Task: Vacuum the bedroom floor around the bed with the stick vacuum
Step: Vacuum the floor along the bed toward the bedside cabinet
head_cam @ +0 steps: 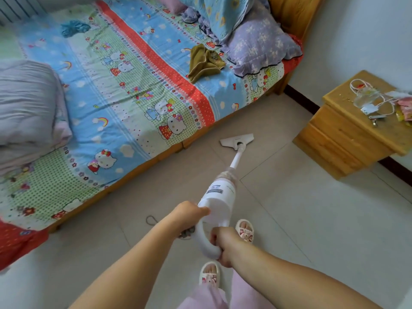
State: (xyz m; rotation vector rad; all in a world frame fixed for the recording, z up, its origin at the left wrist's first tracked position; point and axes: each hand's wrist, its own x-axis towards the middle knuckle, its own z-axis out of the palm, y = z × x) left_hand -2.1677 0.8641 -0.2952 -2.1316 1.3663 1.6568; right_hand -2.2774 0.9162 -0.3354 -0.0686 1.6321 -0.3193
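Observation:
A white stick vacuum slants from my hands down to the tiled floor. Its flat floor head lies on the tiles just off the bed's wooden side rail, between the bed and the nightstand. My right hand grips the rear of the vacuum's loop handle. My left hand holds the handle's upper front, where it meets the motor body. The bed carries a bright cartoon-cat sheet.
A wooden nightstand with cords and small clutter stands against the right wall. A dark cord or hair tie lies on the floor near the bed. Folded grey bedding, pillows and a brown cloth lie on the bed. My slippered feet stand below the vacuum.

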